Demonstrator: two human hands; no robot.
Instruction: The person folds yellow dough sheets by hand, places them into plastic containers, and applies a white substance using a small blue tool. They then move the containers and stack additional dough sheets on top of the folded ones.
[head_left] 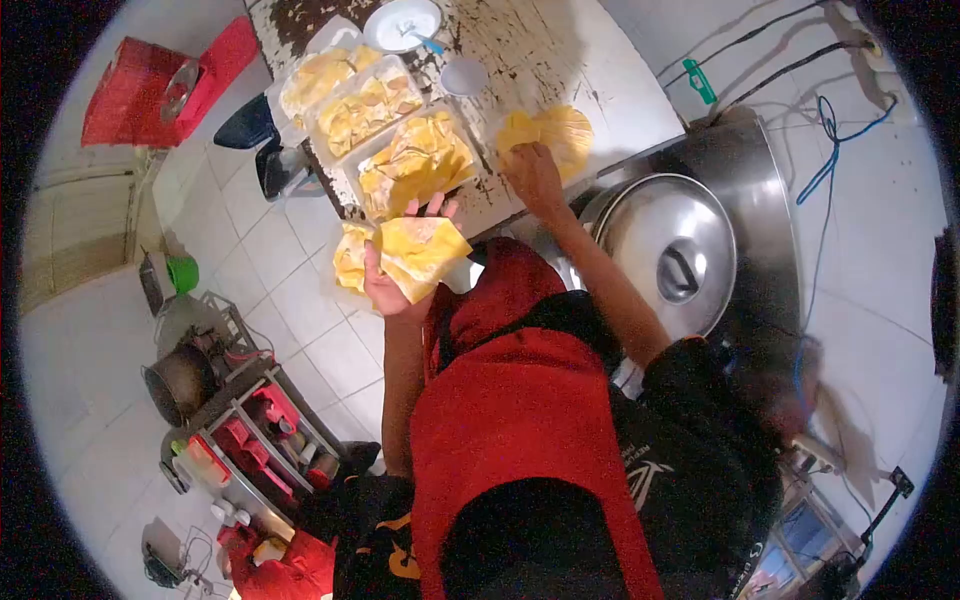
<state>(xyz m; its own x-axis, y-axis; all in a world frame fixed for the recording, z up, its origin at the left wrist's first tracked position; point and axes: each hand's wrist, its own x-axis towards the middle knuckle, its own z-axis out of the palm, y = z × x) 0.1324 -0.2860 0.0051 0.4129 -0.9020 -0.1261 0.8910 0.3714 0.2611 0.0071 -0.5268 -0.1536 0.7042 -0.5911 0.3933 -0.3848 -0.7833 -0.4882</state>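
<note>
My left hand [392, 285] holds a folded yellow dough wrapper [418, 252] over the table's near edge, with another yellow piece [350, 258] beside it. My right hand [533, 172] rests flat on a stack of round yellow wrappers [560, 130] lying on the worn table [530, 55]. Just past my left hand stands a tray of folded yellow pieces [415, 160], and two more filled trays [365, 105] [318, 75] sit behind it.
A white bowl [400, 25] with a blue spoon and a small round lid [464, 76] sit at the table's far side. A large steel pot with a lid [675, 250] stands to the right. A rack of bottles [250, 440] and a red bin [165, 85] are on the tiled floor.
</note>
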